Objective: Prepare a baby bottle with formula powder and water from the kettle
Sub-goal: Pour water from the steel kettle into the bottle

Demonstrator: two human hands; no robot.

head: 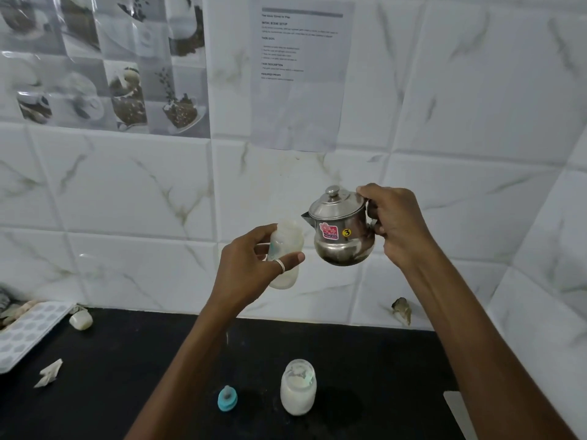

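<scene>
My left hand [254, 265] grips a translucent baby bottle [287, 239] with no cap, held upright in the air above the counter. My right hand [394, 223] holds a small steel kettle [341, 228] by its handle, lid on, a pink sticker on its side. The kettle's spout points left, close to the bottle's open mouth. No water shows between them. Below, a glass jar of white formula powder [298, 387] stands open on the black counter [158, 360]. The bottle's blue teat cap [227, 398] lies to the left of the jar.
At the far left a white ice-cube tray [28, 331] leans by the wall, with a small pale cap [81, 319] beside it. A crumpled paper scrap [49, 373] lies on the counter's left. Marble-look tiles back the counter. A white object's corner [457, 411] shows at lower right.
</scene>
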